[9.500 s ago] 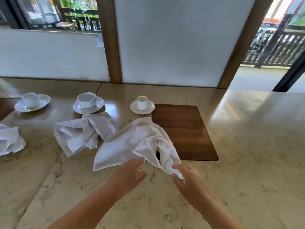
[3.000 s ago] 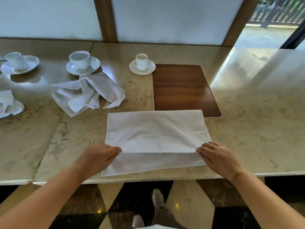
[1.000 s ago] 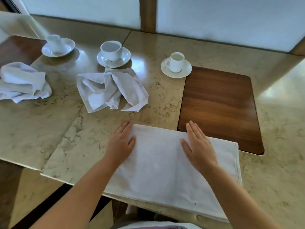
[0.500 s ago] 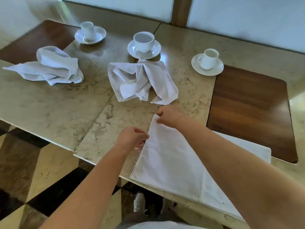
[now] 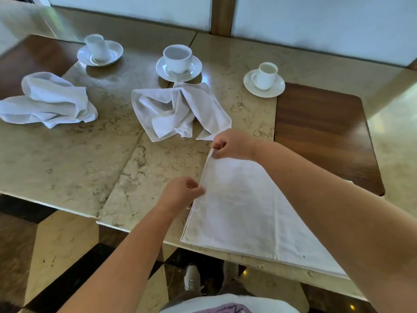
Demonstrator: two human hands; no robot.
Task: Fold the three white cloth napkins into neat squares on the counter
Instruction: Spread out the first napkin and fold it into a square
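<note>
A white napkin [image 5: 243, 211], folded into a flat rectangle, lies on the marble counter [image 5: 94, 163] near its front edge. My right hand [image 5: 232, 144] pinches its far left corner. My left hand [image 5: 180, 195] pinches the left edge nearer to me. My right forearm crosses over the napkin and hides its right part. Two more white napkins lie crumpled: one [image 5: 178, 111] just beyond my right hand, another [image 5: 49, 101] at the far left.
Three white cups on saucers stand along the back: left [image 5: 99, 50], middle [image 5: 179, 61], right [image 5: 265, 79]. A dark wooden inset [image 5: 322, 134] lies to the right of the napkin. The counter's front edge runs close under my arms, floor below.
Since a second ago both hands left the flat top of the folded napkin and moved to its left end, where they now pinch the edge. The view swung left.
</note>
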